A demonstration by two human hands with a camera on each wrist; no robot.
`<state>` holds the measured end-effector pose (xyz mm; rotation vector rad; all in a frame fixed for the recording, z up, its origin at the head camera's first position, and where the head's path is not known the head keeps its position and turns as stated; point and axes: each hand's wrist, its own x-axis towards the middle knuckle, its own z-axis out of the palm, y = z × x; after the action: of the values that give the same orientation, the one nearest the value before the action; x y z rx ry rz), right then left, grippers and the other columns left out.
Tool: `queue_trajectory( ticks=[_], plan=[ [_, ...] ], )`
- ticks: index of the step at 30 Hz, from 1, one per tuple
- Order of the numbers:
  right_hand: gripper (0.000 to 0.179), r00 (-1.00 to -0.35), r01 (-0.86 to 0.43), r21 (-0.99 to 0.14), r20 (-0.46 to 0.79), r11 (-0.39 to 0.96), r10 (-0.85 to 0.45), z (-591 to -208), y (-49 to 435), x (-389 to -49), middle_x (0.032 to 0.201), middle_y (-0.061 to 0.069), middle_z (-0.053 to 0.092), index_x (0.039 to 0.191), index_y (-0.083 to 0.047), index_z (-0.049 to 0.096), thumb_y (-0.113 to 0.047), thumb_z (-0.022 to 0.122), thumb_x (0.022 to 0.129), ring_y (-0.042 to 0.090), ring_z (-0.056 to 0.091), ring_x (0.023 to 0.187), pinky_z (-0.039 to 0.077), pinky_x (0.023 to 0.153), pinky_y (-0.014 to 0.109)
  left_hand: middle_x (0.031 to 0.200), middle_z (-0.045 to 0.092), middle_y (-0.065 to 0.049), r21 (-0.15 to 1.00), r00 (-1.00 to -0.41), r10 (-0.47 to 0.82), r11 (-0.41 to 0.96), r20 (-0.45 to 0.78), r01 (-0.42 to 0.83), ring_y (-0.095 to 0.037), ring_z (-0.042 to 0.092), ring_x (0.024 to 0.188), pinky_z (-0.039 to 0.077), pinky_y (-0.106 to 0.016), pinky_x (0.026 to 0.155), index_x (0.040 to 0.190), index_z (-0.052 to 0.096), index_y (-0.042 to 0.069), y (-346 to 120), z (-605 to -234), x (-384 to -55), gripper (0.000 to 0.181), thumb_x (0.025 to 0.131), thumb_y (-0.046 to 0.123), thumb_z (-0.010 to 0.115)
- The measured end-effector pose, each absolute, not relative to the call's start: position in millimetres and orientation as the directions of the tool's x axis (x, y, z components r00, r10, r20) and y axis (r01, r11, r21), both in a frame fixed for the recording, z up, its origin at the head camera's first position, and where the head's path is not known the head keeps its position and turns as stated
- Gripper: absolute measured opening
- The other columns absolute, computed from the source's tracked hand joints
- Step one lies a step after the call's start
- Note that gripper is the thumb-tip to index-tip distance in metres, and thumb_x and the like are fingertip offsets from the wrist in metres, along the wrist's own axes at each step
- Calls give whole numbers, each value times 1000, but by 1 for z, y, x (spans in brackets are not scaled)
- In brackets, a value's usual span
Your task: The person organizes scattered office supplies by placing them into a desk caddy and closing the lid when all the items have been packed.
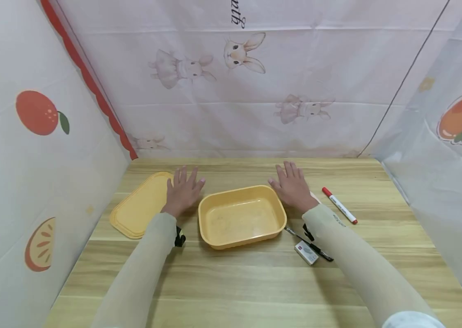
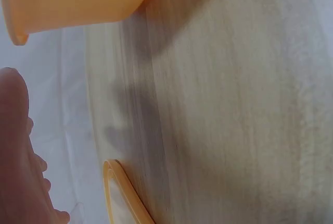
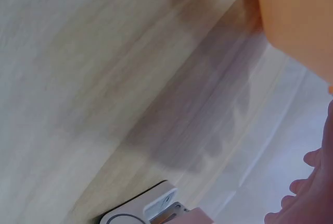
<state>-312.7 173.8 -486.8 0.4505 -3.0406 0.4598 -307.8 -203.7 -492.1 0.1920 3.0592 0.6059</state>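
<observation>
The left hand (image 1: 182, 195) and right hand (image 1: 293, 189) lay with fingers extended — holding nothing — either side of the yellow plastic container (image 1: 242, 219) on the table (image 1: 214, 287), the left near the yellow lid (image 1: 140, 210).

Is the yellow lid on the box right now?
No, the yellow lid lies flat on the table, left of the open box.

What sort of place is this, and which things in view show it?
Probably a screened-off tabletop workspace: patterned sheeting rises on three sides of a wood-grain table, where a yellow container sits.
</observation>
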Motion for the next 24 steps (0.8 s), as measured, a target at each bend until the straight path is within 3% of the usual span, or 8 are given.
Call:
queue_trajectory(
  ticks=[12,19,24],
  plan=[
    [69,-959,-281,-397,141,874,-245,-484,170,-299,165,28,13,158,-1,26,-47,35,108,44,6,154,7,125,59,170,-8,-15,412,-994,108,904,30,111,-38,-15,155,-5,-70,119,164,4,28,-200,-490,-291,74,102,67,9],
    [77,-971,-239,-466,85,852,-225,-484,165,-282,167,24,7,160,-2,21,-58,22,106,43,3,155,7,125,59,170,0,-16,473,-995,84,875,53,99,-40,-7,156,1,-69,120,164,8,28,-195,-487,-274,77,100,70,7],
    [74,-973,-229,-515,88,826,-215,-487,161,-271,166,26,12,159,-1,23,-54,27,107,43,7,155,12,123,61,169,7,-18,520,-995,87,847,59,105,-42,-1,156,3,-67,120,164,13,24,-190,-487,-256,78,101,69,8]
  ],
)
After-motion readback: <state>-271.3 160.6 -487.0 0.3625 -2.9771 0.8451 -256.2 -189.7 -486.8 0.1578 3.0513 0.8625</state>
